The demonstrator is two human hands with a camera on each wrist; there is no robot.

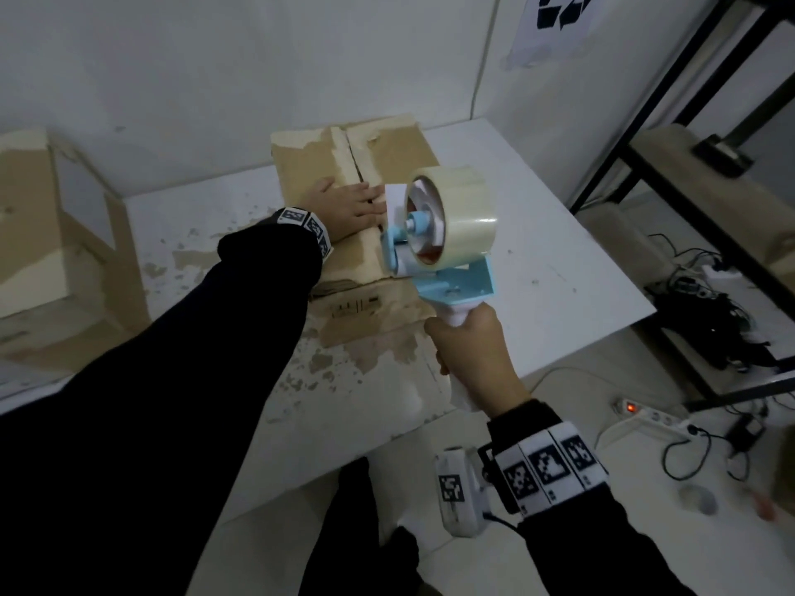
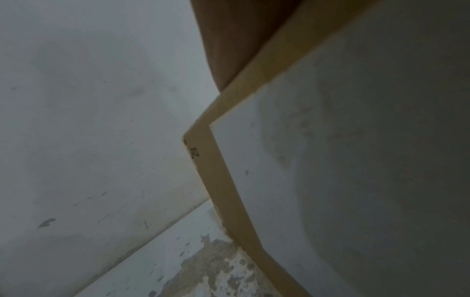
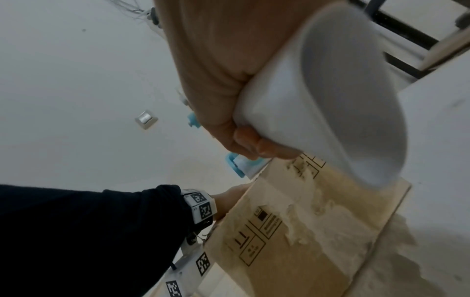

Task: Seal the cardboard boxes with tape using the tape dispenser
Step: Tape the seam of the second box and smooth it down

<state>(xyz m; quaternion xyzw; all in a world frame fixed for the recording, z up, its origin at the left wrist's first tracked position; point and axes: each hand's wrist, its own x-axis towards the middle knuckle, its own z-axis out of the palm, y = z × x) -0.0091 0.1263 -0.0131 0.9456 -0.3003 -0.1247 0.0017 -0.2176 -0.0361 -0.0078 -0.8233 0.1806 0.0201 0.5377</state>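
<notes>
A worn brown cardboard box (image 1: 404,152) lies on the white table (image 1: 559,268), its top flaps closed with a seam down the middle. My left hand (image 1: 348,208) presses flat on the left flap beside the seam, fingers straight. My right hand (image 1: 473,354) grips the white handle of a light-blue tape dispenser (image 1: 447,281) carrying a roll of clear tape (image 1: 456,217), held over the box's near edge. In the right wrist view the hand (image 3: 229,80) wraps the handle (image 3: 330,90) above the box's printed side (image 3: 292,231). The left wrist view shows a box edge (image 2: 221,170) close up.
Another cardboard box (image 1: 38,234) stands at the left. A black metal shelf (image 1: 697,135) rises at the right, with a power strip (image 1: 649,415) and tangled cables (image 1: 722,324) on the floor below. The wall is close behind the table.
</notes>
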